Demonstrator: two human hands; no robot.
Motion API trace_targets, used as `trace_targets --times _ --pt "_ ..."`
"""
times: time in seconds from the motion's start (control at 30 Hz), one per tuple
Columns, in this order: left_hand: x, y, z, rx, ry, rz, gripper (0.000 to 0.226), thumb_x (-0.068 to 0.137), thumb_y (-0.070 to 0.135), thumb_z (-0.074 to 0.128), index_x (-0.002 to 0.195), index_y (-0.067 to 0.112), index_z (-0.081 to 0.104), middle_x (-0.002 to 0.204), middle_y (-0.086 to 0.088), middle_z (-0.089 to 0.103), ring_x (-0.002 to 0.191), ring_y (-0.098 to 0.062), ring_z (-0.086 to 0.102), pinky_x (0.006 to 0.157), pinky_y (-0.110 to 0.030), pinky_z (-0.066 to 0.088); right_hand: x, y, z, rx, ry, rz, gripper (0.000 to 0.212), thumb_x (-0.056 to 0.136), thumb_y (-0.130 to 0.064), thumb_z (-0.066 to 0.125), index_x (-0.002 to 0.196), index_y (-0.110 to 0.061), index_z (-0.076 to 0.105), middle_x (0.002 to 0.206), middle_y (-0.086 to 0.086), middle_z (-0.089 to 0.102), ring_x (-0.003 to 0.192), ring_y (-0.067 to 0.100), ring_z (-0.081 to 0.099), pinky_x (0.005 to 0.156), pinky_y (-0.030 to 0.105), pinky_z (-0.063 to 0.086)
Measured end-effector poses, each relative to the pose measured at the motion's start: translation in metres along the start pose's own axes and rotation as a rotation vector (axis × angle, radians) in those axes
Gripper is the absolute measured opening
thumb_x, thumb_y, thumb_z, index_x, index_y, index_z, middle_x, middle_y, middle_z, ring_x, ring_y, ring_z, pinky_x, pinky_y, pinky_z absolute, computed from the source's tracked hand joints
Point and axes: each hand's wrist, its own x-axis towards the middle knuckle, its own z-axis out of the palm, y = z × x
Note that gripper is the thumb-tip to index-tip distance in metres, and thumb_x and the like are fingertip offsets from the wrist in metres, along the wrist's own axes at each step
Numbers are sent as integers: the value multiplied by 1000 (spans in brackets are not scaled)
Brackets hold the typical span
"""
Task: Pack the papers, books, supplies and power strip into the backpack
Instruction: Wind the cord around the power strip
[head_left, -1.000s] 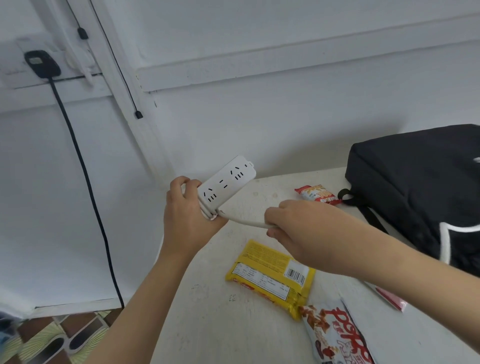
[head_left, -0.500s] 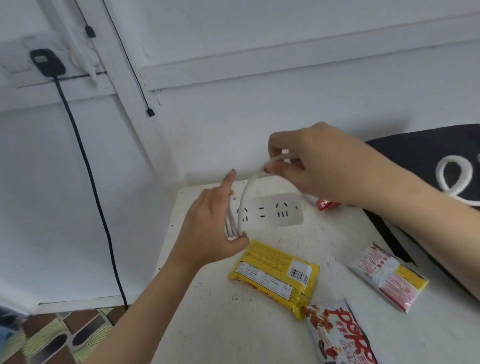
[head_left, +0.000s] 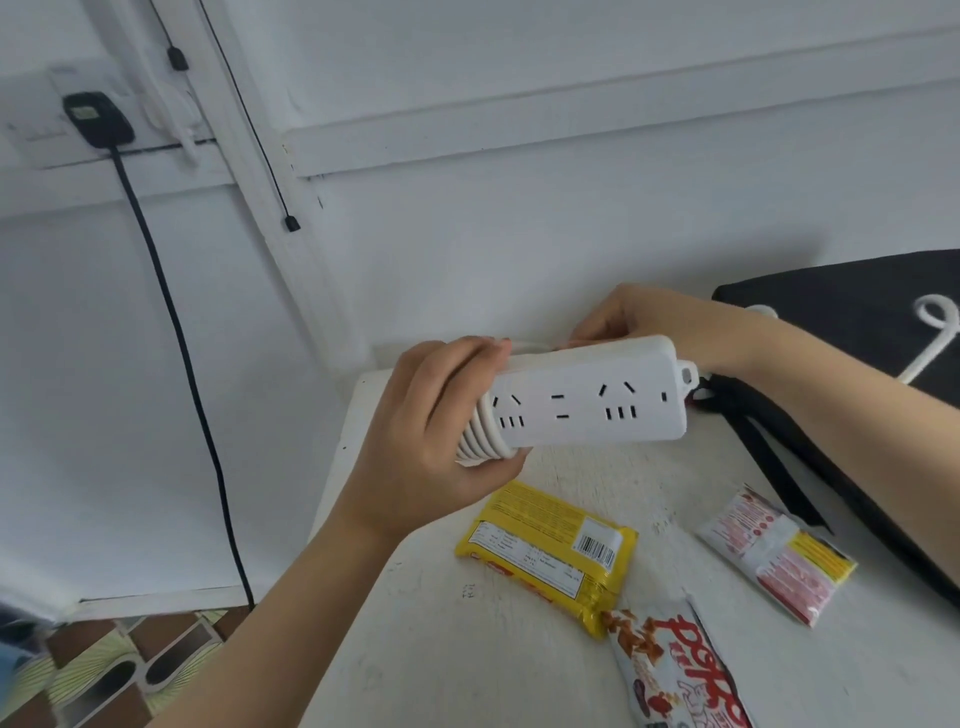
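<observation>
Gripping with the left hand (head_left: 431, 436) one end of a white plastic power strip (head_left: 587, 402), white cord (head_left: 480, 441) coiled round it there. Reaching behind its far edge with the right hand (head_left: 644, 322), grip hidden, impossible to tell. Held level above a white painted table (head_left: 441, 649), near a black fabric backpack (head_left: 857, 322). Below: a yellow foil packet (head_left: 545, 545), a red-and-white snack bag (head_left: 680, 670).

left hand (head_left: 431, 441) grips the wrapped end of the power strip (head_left: 587, 410) above the table's (head_left: 441, 670) far left corner; right hand (head_left: 644, 322) reaches behind it, fingers curled, pinching the cord (head_left: 480, 441).
</observation>
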Motion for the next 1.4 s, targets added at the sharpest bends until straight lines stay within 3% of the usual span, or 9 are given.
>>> trace_targets --times 0.13,0.23,0.3,0.4,0.6,0.77,0.97,1.1,1.4 --pt "0 7 -1 -85 42 -142 61 72 33 79 117 4 49 120 -10 55 109 -26 54 97 -29 41 -7 13 14 16 -75 74 29 78 -14 58 50 -15 54 47 7 46 39 8 39 48 23 34" --pt "1 7 -3 -80 62 -309 64 68 35 80 116 6 49 119 -2 56 108 -20 55 93 -24 43 -11 11 32 116 -95 -5 24 96 -30 49 85 -41 67 48 -2 51 38 9 44 45 22 41" --pt "2 5 -6 -49 39 -469 68 63 42 78 117 11 50 115 5 56 103 -14 53 83 -18 40 -15 12 38 94 -81 -6 21 96 -31 47 113 -32 61 48 -1 52 38 12 45 45 25 45" --pt "4 3 -6 -20 -42 -616 76 55 44 82 120 17 51 115 8 56 100 -8 47 75 -15 34 -23 11 43 -52 -57 6 21 97 -31 46 114 -30 57 50 -6 55 43 5 49 51 23 46" --pt "6 5 2 45 -132 -649 79 49 43 86 118 17 56 110 4 56 99 -15 53 68 -23 35 -31 2 45 -389 1 8 24 97 -41 39 111 -30 54 63 -11 57 63 5 57 73 35 52" --pt "7 3 4 81 -133 -680 71 50 41 85 111 19 56 104 6 56 91 -12 47 59 -20 29 -38 7 48 -415 104 -54 48 97 -38 35 145 -38 27 80 -15 65 69 4 60 76 30 52" --pt "7 -1 6 78 -160 -836 62 51 31 80 106 21 51 84 13 49 78 -14 47 54 -23 29 -49 9 42 -586 224 -61 30 94 -45 39 119 -39 55 79 -17 64 68 4 57 69 26 50" --pt "5 -9 4 97 -161 -900 61 52 32 78 105 21 50 87 12 51 78 -16 49 55 -24 29 -54 16 40 -661 212 -116 19 91 -47 32 103 -36 42 80 -15 57 73 7 49 88 27 35" --pt "-8 -8 16 236 -233 -743 78 43 54 85 102 12 56 88 -2 59 79 -23 54 55 -27 30 -50 0 48 -449 144 -90 25 92 -47 39 101 -30 55 59 -8 53 56 7 51 51 16 35"
